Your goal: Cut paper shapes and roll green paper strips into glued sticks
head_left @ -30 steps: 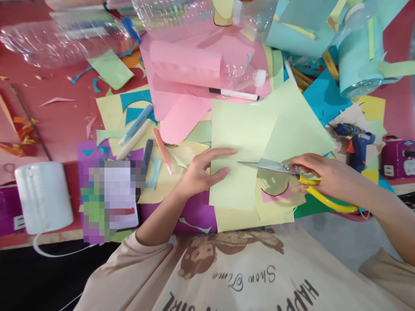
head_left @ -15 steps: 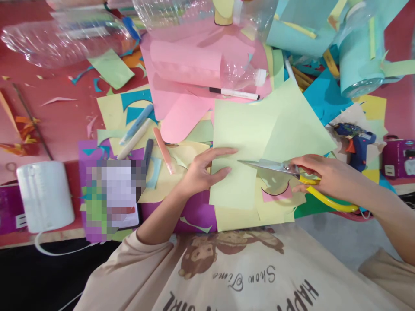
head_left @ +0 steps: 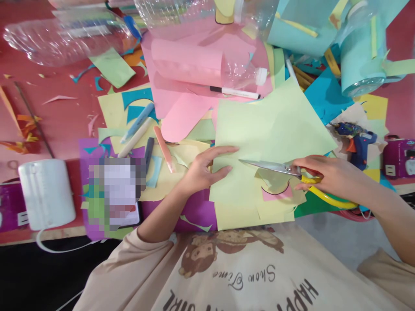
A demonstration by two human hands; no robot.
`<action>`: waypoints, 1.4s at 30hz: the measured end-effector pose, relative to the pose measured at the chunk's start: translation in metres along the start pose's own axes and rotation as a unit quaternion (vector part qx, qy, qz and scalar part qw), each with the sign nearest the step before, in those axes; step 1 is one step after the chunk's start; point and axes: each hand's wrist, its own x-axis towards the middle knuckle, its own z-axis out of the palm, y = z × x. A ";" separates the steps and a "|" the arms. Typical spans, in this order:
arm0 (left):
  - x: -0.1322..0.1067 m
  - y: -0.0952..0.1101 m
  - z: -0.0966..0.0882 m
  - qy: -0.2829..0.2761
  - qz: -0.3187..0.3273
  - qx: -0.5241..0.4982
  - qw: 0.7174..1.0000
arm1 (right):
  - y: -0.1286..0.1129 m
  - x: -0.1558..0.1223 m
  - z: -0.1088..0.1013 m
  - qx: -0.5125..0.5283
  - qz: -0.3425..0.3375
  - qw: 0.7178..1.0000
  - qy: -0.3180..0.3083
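Observation:
Pale green paper [head_left: 259, 125] lies spread in front of me, with a slit running in from the left. My left hand [head_left: 207, 170] rests at its left edge. The index finger and thumb are stretched over the paper and apart; the other fingers are mostly hidden. In my right hand [head_left: 324, 172] are scissors [head_left: 269, 166] with yellow handles. Their blades look nearly closed and point left, tips at the slit near my left fingertips. Just below the blades are a curved black line and a small pink piece [head_left: 275, 194].
A pink-wrapped bottle [head_left: 191, 65] and a marker [head_left: 238, 92] lie beyond the paper. A blue glue gun [head_left: 359, 147] is at the right. Pens [head_left: 138, 123], paper scraps, a white case [head_left: 47, 194] and a phone [head_left: 131, 218] are at the left. Clear bottles [head_left: 68, 41] lie farther back.
The shading on the pale green paper has become more even. Both hands and the scissors stay almost in place, and the view has shifted very slightly.

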 end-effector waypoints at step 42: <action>-0.002 0.002 0.006 -0.040 0.009 -0.006 0.999 | -0.026 0.011 0.001 0.019 -0.007 1.000 -0.019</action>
